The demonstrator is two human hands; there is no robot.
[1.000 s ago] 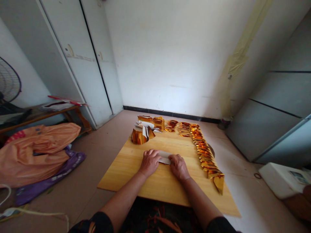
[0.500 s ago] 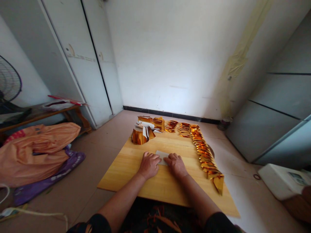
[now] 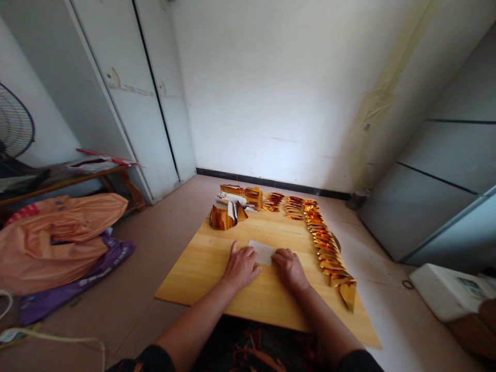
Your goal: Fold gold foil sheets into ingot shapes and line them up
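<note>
A small pale grey folded sheet of paper (image 3: pixel 263 252) lies flat on the light wooden board (image 3: pixel 201 268) in front of me. My left hand (image 3: pixel 242 264) rests palm down at its left edge, fingertips on the paper, thumb and little finger spread apart. At the paper's right edge, my right hand (image 3: pixel 290 267) has its fingers bent and close together, pinching the border; the underside of the fingertips is hidden. Along the board's right side runs a row of folded gold foil paper pieces (image 3: pixel 325 248), overlapping one another.
Stacks of gold foil paper (image 3: pixel 223 217) stand at the board's back left, near a white roll (image 3: pixel 232 199). Two short rows of folded foil (image 3: pixel 273 201) lie along the back. Orange and purple bags (image 3: pixel 77 222) are on the floor at left; a white box (image 3: pixel 445 289) sits at right.
My right hand has slid right to the paper's edge, uncovering more of its surface. My left hand has spread its thumb and little finger. The paper stays in place.
</note>
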